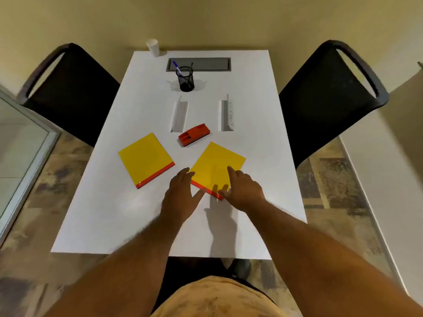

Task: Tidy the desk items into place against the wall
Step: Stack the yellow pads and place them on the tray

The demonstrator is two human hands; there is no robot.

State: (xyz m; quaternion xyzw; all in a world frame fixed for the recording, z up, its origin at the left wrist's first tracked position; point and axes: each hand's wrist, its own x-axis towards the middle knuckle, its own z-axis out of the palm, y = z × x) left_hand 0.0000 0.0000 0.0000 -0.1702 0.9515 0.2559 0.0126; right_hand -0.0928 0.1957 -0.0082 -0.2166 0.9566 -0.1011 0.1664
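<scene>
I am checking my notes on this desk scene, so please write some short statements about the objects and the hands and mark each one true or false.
1. Both hands reach to the right yellow pad. True: the left hand and right hand are at its near red edge, fingers straight.
2. The red eraser lies on top of the left yellow pad. False: it lies on the white table, apart from both pads.
3. The black mesh pen holder holds a blue and white pen. True.
4. The white paper cup stands at the near edge of the table. False: it stands at the far left corner, by the wall.
</scene>
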